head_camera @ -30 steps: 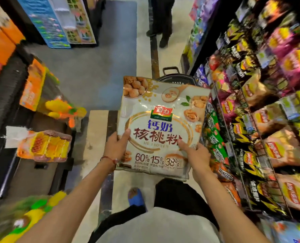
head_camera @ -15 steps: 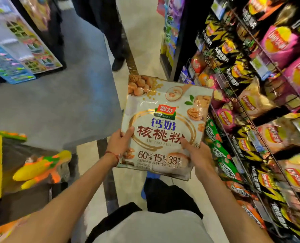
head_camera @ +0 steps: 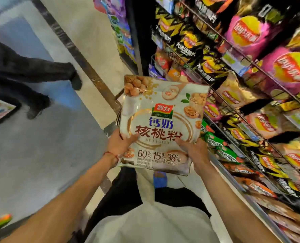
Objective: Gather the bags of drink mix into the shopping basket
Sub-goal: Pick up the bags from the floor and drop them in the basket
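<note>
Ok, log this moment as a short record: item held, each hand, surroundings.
item: walnut drink mix bag, upright, print facing the camera
left hand: grips the bag's lower left edge
right hand: grips its lower right edge
right side: shelves of chip bags
left side: another person's legs in the aisle
basket: not clearly visible

Bright light — blurred, warped edges

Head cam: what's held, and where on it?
Drink mix bag, gripped near its bottom: left hand at lower left, right hand at lower right.
</note>
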A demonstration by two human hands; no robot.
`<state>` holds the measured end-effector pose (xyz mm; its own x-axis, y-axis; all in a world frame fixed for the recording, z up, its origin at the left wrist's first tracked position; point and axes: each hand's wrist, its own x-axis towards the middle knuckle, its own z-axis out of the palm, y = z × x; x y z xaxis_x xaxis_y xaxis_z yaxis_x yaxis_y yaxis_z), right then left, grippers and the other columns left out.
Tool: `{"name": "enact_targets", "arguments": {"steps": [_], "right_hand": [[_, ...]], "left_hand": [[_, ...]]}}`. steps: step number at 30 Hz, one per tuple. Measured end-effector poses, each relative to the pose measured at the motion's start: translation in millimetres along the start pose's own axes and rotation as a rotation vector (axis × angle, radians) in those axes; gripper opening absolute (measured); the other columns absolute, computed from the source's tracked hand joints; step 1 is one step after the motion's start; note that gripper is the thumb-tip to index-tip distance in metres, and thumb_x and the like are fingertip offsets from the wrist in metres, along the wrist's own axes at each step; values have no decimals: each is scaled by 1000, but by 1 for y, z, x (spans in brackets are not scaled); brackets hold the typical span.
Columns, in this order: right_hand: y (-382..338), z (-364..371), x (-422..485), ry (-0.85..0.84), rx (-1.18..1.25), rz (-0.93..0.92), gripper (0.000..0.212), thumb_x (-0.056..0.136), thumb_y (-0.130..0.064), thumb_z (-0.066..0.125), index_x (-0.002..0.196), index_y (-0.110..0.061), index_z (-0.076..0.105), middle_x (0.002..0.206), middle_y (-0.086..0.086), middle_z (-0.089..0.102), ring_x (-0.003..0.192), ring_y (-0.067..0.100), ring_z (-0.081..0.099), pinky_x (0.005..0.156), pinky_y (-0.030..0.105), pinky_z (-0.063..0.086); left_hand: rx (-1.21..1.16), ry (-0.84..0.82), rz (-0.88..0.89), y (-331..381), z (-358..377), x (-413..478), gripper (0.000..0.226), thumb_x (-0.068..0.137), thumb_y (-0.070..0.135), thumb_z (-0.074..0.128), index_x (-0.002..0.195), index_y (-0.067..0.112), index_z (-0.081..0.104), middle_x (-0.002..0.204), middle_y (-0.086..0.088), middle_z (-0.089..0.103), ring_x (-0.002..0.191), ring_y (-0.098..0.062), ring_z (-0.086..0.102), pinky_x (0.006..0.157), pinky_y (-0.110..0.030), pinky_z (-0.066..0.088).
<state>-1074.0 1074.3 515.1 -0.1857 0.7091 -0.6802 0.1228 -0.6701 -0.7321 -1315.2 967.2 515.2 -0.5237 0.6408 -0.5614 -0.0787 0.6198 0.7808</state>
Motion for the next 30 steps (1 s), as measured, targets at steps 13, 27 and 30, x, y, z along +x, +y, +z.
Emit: {"name": "enact_targets", "arguments": {"steps": [13, 27, 30], "right_hand": [[49, 78, 62, 326, -48, 125, 54, 68, -3, 94, 116, -15, 72, 107, 3, 80, 94, 18, 78, 77, 32, 65], [126, 113, 179, 615, -268, 196, 66, 60, -26, 100, 116, -8, 70, 111, 6, 75, 97, 20, 71, 69, 20, 48], [135, 110, 210, 640, -250, 171, 52, 62, -24, 100, 104, -17, 70, 97, -5, 68, 88, 12, 64, 67, 15, 46]], "left_hand": [[443, -304, -4, 19, -27, 170, 51, 76, 31, 87, 113, 15, 54, 105, -2, 69, 93, -21, 67, 72, -26, 53], [563, -319, 48, -62, 10, 291, 60, 70, 23, 92, 114, 14, 51, 103, -1, 68, 75, -4, 65, 49, -12, 52], [539, -295, 92, -80, 23, 321, 66, 63, 33, 94, 115, 21, 54, 106, 3, 71, 88, -13, 72, 65, -33, 64]]}}
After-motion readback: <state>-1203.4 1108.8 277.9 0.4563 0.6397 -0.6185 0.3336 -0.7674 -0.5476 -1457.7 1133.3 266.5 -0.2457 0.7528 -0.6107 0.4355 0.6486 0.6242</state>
